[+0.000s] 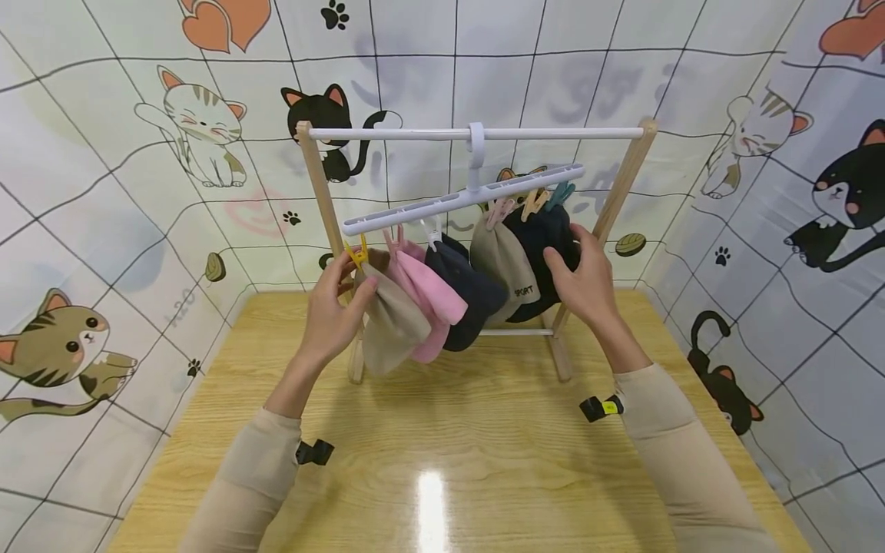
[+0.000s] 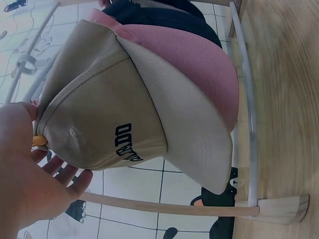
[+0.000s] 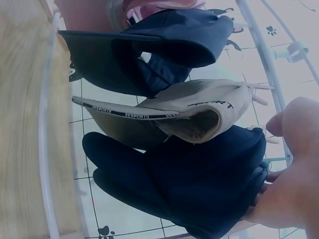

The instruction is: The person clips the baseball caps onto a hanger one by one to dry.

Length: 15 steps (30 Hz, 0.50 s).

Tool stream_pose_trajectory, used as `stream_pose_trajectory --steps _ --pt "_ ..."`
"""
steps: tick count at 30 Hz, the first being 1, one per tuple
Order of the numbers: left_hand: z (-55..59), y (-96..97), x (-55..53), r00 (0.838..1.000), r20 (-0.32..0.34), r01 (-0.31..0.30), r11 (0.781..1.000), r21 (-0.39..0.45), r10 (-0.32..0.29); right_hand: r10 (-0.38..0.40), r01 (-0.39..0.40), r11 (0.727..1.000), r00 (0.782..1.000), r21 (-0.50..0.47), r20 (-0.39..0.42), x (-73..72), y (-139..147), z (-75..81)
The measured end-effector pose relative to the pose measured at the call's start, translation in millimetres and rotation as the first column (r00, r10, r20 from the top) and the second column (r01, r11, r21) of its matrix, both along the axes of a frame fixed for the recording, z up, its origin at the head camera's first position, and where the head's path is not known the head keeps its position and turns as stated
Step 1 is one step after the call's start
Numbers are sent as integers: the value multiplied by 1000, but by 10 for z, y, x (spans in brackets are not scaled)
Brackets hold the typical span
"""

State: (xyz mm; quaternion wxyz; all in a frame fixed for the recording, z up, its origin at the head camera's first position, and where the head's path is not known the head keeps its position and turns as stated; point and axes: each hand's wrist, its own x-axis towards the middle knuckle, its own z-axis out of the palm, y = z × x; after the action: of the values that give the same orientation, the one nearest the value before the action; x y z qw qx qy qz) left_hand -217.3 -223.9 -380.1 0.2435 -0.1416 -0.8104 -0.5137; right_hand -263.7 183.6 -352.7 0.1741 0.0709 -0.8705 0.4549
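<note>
A white clip hanger [image 1: 456,201] hangs tilted from the rack's top bar, its left end lower. Several caps hang from it by coloured clothespins. My left hand [image 1: 336,311] holds the beige cap [image 2: 99,109] at the left end, close to its yellow clothespin [image 1: 358,252]. At the other end my right hand [image 1: 584,276] holds a black cap [image 3: 199,179] near its back; part of the fingers is hidden behind it. Between these hang a pink cap [image 1: 432,296], a dark navy cap [image 1: 473,296] and a beige cap lettered SPORT [image 1: 501,265].
The rack has wooden side posts [image 1: 618,184] and a white top bar [image 1: 387,134]. It stands on a wood-grain table [image 1: 429,430]. Behind and on both sides hangs a white grid cloth [image 1: 429,84] with cartoon cats.
</note>
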Motion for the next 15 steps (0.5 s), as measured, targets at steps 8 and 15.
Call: stream_pose_trajectory --steps 8,15 --pt "23 -64 -153 1000 -7 -9 1000 21 9 5 -5 1000 999 -17 -40 206 77 -54" --pt "24 -84 -252 995 -86 -53 998 44 56 13 -15 999 998 -38 -63 360 152 -103"
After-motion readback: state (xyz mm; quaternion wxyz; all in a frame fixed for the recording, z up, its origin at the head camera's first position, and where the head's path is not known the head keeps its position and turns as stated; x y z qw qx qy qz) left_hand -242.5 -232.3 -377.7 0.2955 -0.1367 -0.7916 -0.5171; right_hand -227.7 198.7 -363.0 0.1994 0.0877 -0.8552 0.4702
